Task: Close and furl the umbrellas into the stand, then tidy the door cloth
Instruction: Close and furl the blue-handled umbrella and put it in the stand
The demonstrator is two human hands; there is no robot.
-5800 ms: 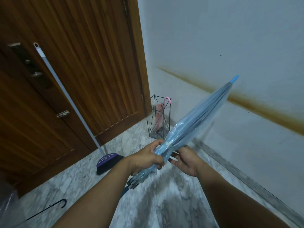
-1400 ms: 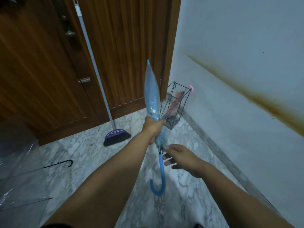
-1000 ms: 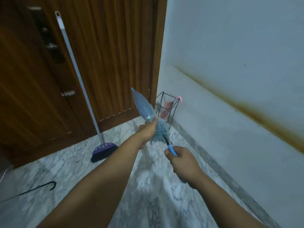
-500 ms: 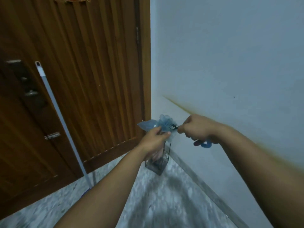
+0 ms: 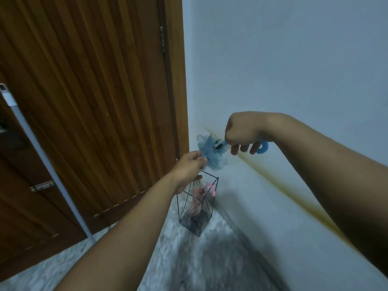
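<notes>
The wire stand [image 5: 197, 208] on the floor holds a furled pink umbrella [image 5: 198, 201].

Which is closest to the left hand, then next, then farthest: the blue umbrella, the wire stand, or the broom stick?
1. blue umbrella: pinched in the left hand.
2. wire stand: just below, in the corner.
3. broom stick: far left, leaning on the door.
</notes>
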